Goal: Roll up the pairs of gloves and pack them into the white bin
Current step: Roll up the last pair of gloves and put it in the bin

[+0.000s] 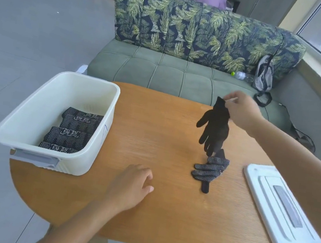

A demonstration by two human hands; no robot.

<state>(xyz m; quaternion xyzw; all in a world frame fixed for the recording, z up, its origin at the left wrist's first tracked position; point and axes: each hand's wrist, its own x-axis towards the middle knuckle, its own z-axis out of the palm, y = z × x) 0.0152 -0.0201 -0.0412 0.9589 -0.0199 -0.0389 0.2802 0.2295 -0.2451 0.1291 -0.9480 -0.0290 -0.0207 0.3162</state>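
My right hand [242, 111] pinches the cuff of a black glove [214, 128] and holds it in the air, fingers hanging down over the table. Below it a second black glove [209, 171] with white dots lies flat on the wooden table [162, 206]. My left hand [131, 184] hovers low over the table near the front, fingers loosely curled, holding nothing. The white bin [90, 152] stands at the table's left edge with several rolled glove pairs [67, 137] inside.
A white lid [286, 214] lies flat at the table's right side. Behind the table is a green sofa [163, 73] with a leaf-print back, a water bottle [240, 75] and a grey bag [265, 75] on it. A window ledge runs along the right.
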